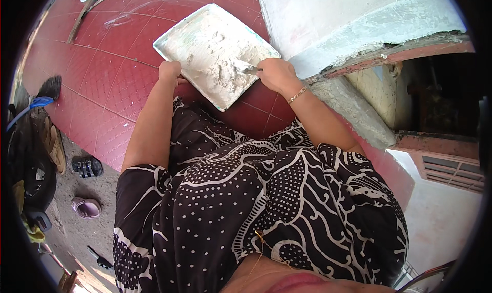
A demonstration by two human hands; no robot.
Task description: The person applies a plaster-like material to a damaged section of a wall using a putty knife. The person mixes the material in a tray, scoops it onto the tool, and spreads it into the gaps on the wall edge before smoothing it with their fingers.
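Note:
A white rectangular tray (184,19) sits tilted diagonally in front of me, holding lumpy white powder or paste (215,49). My left hand (169,71) is closed on the tray's near left edge, with its fingertips partly hidden underneath. At the tray's right side, my right hand (273,75) grips the handle of a metal scraper (245,67), whose blade rests in the white material. The tray's near corner lies over dark patterned clothing and red tiles near my lap.
Red tiled floor (107,67) surrounds me. A broom (47,86), dark sandals (87,166) and a purple clog (86,207) lie left. A wooden stick (82,21) is at upper left. A pale plastered ledge (359,26) with rough edges borders the right, beside a dark opening.

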